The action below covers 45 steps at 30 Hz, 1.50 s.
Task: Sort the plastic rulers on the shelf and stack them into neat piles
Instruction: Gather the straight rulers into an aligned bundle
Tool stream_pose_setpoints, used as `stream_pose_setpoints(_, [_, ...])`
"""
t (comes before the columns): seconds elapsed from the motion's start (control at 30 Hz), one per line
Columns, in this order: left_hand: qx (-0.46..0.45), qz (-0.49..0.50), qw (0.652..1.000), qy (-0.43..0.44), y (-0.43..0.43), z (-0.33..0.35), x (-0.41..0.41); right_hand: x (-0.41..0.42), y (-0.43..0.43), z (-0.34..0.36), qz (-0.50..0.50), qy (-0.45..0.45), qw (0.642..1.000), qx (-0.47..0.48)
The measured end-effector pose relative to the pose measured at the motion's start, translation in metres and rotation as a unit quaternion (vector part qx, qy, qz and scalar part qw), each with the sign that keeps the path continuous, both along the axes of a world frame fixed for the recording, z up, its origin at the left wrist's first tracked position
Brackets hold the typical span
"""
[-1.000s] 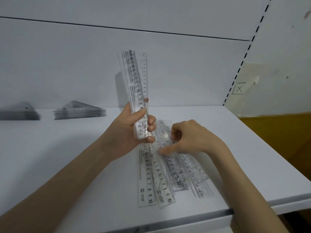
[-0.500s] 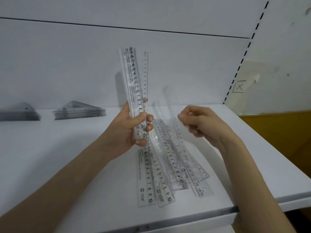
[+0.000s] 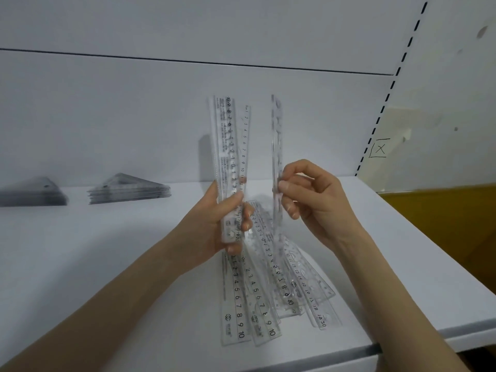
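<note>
My left hand (image 3: 220, 224) grips a small bundle of clear straight rulers (image 3: 232, 146) by the lower end, held upright above the white shelf (image 3: 107, 264). Just to its right, my right hand (image 3: 311, 202) pinches a single clear ruler (image 3: 276, 140) near its middle, also upright and seen almost edge-on. Below both hands, several more clear rulers (image 3: 263, 294) lie fanned in a loose pile near the shelf's front edge.
Two neat stacks of clear triangular set squares sit at the back of the shelf, one (image 3: 128, 189) left of centre and another (image 3: 32, 193) at the far left. The shelf's right end (image 3: 402, 251) drops off beside a yellow surface (image 3: 451, 224).
My right hand has lifted one ruler off the loose pile and raised it upright beside the bundle. The left hand has kept its bundle almost still.
</note>
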<state>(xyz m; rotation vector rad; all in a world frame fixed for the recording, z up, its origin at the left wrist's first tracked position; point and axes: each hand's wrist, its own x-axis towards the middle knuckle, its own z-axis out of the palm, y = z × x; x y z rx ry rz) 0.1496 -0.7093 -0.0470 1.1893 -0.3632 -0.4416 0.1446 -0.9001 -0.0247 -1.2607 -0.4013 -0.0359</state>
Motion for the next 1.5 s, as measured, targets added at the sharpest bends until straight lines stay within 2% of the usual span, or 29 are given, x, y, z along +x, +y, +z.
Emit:
stream_pose_setpoints(0.13, [0.006,-0.038,0.998,0.046,-0.005,0.003,-0.004,0.003,0.008,-0.005,-0.075,0.011,0.996,-0.045])
stream_pose_setpoints(0.37, [0.027,-0.056,0.997,0.044,-0.009,-0.002,-0.004,0.005,0.022,-0.007,-0.077,0.010,0.997,-0.020])
stream_pose_setpoints(0.6, [0.001,-0.069,0.997,0.041,-0.006,-0.003,-0.003,0.006,0.023,-0.011,-0.135,-0.065,0.980,-0.127])
stream_pose_setpoints(0.9, [-0.032,-0.126,0.991,0.026,-0.001,-0.006,0.000,0.010,0.024,-0.015,-0.235,-0.123,0.924,-0.276])
stream_pose_setpoints(1.13, [-0.009,-0.126,0.992,0.027,-0.001,-0.006,0.002,0.010,0.027,-0.022,-0.225,-0.277,0.867,-0.347])
stream_pose_setpoints(1.2, [-0.011,-0.106,0.994,0.031,0.000,-0.006,0.002,0.012,0.025,-0.020,-0.228,-0.255,0.876,-0.340])
stream_pose_setpoints(1.27, [-0.021,-0.077,0.996,0.035,0.002,-0.005,0.004,0.014,0.019,-0.017,-0.248,-0.183,0.872,-0.381])
stream_pose_setpoints(1.4, [-0.029,-0.026,0.999,0.037,0.006,-0.001,0.007,0.013,0.009,-0.016,-0.189,-0.017,0.791,-0.582])
stream_pose_setpoints(1.47, [-0.030,-0.007,0.999,0.045,0.007,0.000,0.008,0.010,0.009,-0.018,-0.145,0.024,0.763,-0.630])
stream_pose_setpoints(1.5, [-0.029,-0.001,0.998,0.046,0.007,0.001,0.008,0.010,0.009,-0.018,-0.128,0.034,0.761,-0.635])
